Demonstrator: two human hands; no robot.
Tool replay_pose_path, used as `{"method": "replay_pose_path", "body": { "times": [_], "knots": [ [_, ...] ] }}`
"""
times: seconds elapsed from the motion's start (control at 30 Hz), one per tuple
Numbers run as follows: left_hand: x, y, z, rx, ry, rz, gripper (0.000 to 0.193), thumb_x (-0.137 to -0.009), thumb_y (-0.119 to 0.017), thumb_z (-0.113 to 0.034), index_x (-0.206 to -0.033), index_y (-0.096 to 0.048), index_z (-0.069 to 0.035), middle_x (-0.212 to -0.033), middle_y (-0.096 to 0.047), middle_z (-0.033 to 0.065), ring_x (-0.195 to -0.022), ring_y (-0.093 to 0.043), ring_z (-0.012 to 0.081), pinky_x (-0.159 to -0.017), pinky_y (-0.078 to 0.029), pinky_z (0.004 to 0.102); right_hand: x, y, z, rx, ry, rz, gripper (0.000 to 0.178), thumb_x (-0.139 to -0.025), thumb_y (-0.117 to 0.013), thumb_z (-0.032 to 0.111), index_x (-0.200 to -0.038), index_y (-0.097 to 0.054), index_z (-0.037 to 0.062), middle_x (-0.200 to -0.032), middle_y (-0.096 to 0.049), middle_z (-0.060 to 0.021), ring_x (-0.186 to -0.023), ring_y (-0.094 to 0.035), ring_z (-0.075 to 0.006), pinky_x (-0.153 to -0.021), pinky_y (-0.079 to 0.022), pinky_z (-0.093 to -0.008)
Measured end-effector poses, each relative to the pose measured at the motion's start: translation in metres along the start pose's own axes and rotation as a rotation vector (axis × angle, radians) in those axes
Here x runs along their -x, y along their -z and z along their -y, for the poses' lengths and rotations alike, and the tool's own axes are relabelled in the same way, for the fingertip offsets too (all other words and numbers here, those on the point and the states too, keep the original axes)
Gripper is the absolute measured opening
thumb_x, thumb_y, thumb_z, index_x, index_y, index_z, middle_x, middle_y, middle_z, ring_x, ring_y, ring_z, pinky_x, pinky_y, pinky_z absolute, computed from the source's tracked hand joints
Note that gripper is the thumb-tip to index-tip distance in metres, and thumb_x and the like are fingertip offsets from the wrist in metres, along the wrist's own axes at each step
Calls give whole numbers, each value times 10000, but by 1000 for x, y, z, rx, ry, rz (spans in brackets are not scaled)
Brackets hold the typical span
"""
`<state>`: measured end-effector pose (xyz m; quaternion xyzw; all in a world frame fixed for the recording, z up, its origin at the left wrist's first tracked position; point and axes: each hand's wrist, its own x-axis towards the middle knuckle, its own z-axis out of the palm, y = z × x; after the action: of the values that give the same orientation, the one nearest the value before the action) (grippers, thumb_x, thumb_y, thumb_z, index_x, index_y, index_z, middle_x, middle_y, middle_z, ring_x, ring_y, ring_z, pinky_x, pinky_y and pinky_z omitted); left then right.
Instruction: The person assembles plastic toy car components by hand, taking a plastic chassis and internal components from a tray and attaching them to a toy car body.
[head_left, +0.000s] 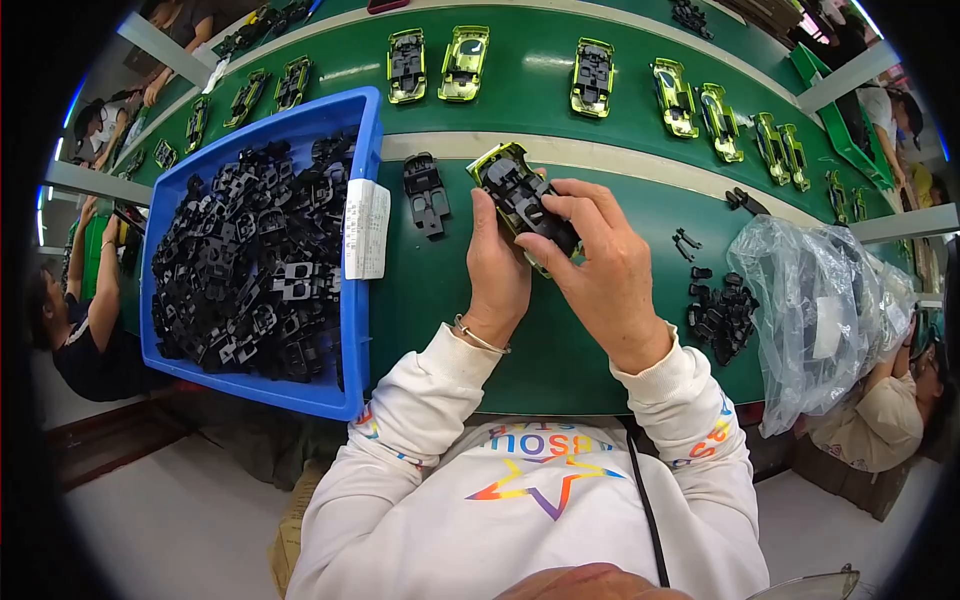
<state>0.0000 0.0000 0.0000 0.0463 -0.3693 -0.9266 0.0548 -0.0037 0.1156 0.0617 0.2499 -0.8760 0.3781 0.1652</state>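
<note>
Between my hands is a toy car body (499,160), yellow-green at the rim, with a black plastic interior part (522,190) set in its open side. My left hand (497,268) grips the body from its left and below. The thumb and fingers of my right hand (603,262) close on the black part at the near right end; the fingertips partly hide it. To the left of the car, a loose black interior part (427,195) lies on the green table.
A blue bin (358,300) full of black parts stands at left. Small black pieces (722,315) and a clear plastic bag (800,320) lie at right. Beyond a pale ledge (620,160), several yellow-green car bodies (593,78) line a green belt. Other people sit at both sides.
</note>
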Motion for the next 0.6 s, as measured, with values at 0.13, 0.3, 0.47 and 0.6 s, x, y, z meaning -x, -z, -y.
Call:
{"method": "replay_pose_path", "body": {
  "times": [0.13, 0.3, 0.47, 0.6],
  "knots": [
    [1, -5, 3, 58, -6, -4, 618, -1087, -190, -484, -1419, -428, -20, -1371, -549, 157, -1249, -547, 269, -1067, -451, 405, 2, -1, -1, -69, -39, -61, 376, -761, -841, 147, -1065, -664, 15, -1147, -655, -99, -741, -671, -212, -595, -547, -298],
    [1, -4, 4, 35, 5, -15, 614, -1086, -202, -491, -1409, -440, -26, -1334, -573, 145, -1223, -566, 264, -1052, -458, 400, -1, -5, -2, -61, -42, -64, 370, -761, -839, 141, -1057, -660, 12, -1125, -653, -103, -754, -678, -228, -603, -556, -305],
    [0, 2, -1, 63, 30, -34, 589, -1088, -223, -484, -1353, -484, -28, -1285, -599, 125, -1178, -588, 248, -1015, -474, 385, -4, -3, 0, -55, 12, -52, 365, -768, -825, 119, -1080, -662, 24, -1156, -653, -107, -790, -694, -259, -650, -571, -328],
    [1, -3, -1, 65, 34, -38, 579, -1089, -230, -478, -1339, -493, -27, -1278, -602, 124, -1158, -596, 244, -1003, -480, 380, -3, -1, 0, -73, 19, -79, 356, -777, -816, 111, -1097, -674, 51, -1168, -655, -101, -782, -693, -252, -648, -562, -331]
  ]
}}
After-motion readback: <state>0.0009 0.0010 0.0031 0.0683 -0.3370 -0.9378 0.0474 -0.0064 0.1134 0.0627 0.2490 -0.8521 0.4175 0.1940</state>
